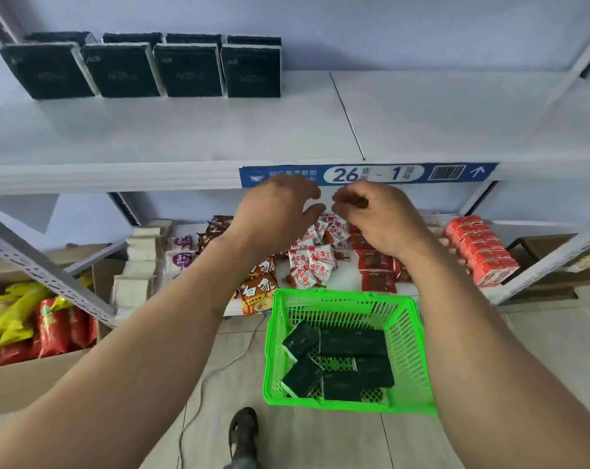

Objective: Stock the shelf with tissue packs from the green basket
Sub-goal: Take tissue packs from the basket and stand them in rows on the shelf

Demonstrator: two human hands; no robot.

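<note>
— What can be read? What of the hands?
— Blue shelf label [368, 175]: "26 - 1". Left hand [273, 211] loosely spread, right hand [371, 214] curled, both empty.
— The tissue packs?
— 5 dark packs [353, 341] in the green basket [412, 360] on the floor; 8 more [121, 69] on the upper shelf [185, 130].

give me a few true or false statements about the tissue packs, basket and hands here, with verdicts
1. Dark tissue packs lie in rows at the upper shelf's left end. True.
2. The green basket is empty. False: several dark packs lie in it.
3. The left hand holds a pack. False: it holds nothing, fingers relaxed.
4. The right hand has curled fingers and holds no pack. True.
5. The basket stands on the upper shelf. False: it is on the floor.
</note>
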